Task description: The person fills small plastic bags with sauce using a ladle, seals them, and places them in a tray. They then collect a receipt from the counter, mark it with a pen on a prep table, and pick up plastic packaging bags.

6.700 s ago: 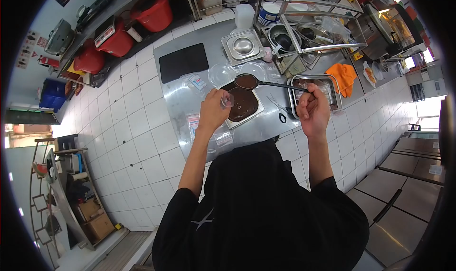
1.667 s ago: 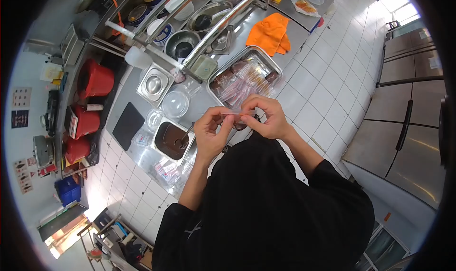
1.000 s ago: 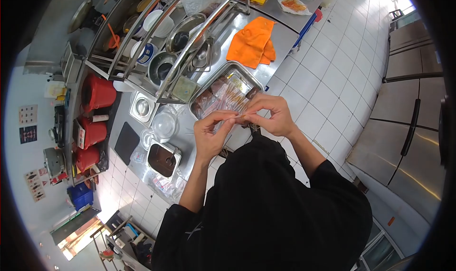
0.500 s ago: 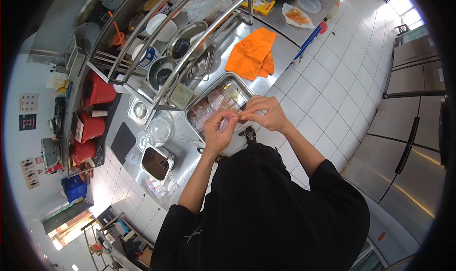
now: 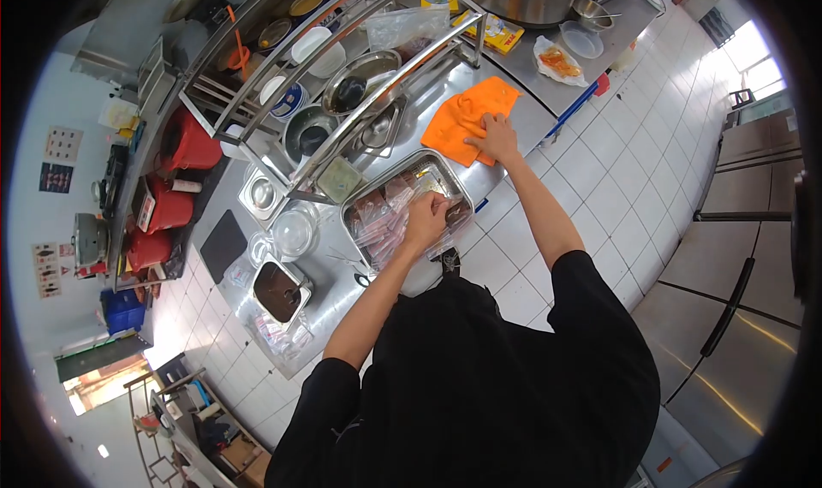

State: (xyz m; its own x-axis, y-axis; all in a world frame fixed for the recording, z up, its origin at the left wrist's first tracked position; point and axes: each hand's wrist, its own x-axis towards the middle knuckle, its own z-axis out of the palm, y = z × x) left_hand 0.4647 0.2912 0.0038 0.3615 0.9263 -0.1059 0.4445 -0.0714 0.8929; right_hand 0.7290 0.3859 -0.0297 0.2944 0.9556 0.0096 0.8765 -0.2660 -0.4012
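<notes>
Left hand [image 5: 428, 218] over the metal tray [image 5: 447, 170] at the worktop's [image 5: 336, 264] near edge, fingers curled, any grip hidden; it partly masks the tray's plastic packets [image 5: 377, 225]. Right hand [image 5: 495, 139], fingers loosely spread, on the orange cloth [image 5: 454, 120] beyond. Farther left, a pan [image 5: 295, 276] contains brown sauce [image 5: 274, 293].

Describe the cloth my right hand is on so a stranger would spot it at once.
On the steel table, find the metal tray holding clear packets. Just beyond it, away from the person's body, the cloth lies rumpled under the right hand. Its bright orange sets it apart from the grey metal around it.
</notes>
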